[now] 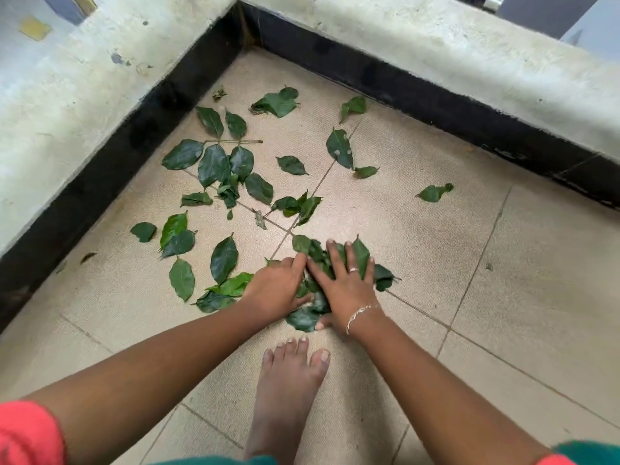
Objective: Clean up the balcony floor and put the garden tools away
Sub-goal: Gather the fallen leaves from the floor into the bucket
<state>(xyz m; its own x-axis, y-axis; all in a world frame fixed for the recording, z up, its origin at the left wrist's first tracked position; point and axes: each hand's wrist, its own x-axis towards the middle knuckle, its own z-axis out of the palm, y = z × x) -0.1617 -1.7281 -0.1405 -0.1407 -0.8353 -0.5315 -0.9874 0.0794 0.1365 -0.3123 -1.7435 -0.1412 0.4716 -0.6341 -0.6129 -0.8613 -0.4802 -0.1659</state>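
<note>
Leaves (214, 162) were strewn from the floor's (503, 297) far corner to its middle, where a pile (303, 318) was pressed under the flat right hand (345, 283). The left hand (275, 286) was cupped against it, grip unclear.

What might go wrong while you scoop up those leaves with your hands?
The left hand and right hand only press on the leaf pile, so some leaves may slip out when it is lifted. Leaves farther off, like the lone leaf near the black wall base, could be missed. The bare foot stands close to the pile; stepping on a glossy leaf might make it slide.
</note>
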